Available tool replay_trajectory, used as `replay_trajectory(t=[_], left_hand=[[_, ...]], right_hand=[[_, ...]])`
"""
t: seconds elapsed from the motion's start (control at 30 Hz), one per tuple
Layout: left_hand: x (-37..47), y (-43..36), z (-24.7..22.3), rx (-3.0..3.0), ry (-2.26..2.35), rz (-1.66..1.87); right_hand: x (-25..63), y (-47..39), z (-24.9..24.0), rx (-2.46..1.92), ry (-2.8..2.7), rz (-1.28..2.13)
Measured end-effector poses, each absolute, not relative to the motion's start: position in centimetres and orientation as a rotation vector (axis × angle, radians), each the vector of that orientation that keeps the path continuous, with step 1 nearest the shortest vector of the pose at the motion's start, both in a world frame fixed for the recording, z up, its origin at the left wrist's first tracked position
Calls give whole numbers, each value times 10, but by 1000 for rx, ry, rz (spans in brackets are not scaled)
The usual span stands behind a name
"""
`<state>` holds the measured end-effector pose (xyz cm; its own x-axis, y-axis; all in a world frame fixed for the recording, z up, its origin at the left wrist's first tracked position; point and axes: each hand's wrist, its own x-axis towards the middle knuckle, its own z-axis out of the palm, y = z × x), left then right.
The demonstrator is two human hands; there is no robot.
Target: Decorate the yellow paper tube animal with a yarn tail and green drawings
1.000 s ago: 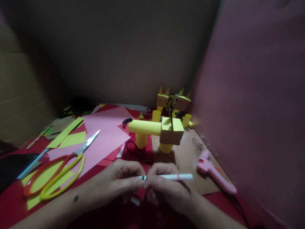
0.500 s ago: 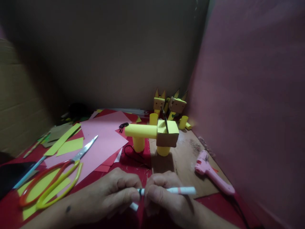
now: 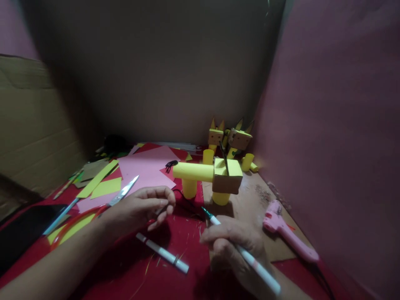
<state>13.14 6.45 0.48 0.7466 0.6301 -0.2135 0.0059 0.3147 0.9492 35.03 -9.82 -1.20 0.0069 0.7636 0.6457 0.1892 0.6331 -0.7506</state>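
My right hand (image 3: 239, 243) grips a white marker (image 3: 261, 273), its uncapped green tip pointing up and left. My left hand (image 3: 150, 206) is curled, thumb against fingers, around something small and dark that is too hidden to name. Between and below the hands a second white marker (image 3: 161, 251) lies on the red surface. Just beyond my right hand stands a yellow paper animal figure (image 3: 193, 171) on tube legs, with a cardboard box head (image 3: 227, 183) and a black string tail. Neither hand touches the figure.
Scissors (image 3: 123, 195) lie on pink and yellow paper at left, partly behind my left arm. A pink glue gun (image 3: 290, 233) rests on a cardboard sheet (image 3: 250, 208) at right. Two similar figures (image 3: 240, 139) stand at the back by the pink wall.
My hands have moved apart, the left up and leftward. The marker in my right hand now shows its bare green tip. The view has shifted slightly left.
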Motion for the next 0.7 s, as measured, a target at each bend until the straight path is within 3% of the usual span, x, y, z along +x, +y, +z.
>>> replay_trajectory(t=[0.33, 0.7], left_hand=[[146, 62, -3, 1153, 814, 629], [176, 78, -8, 1262, 817, 778]], right_hand=[[344, -98, -2, -895, -1840, 27], [343, -103, -9, -994, -1877, -9]])
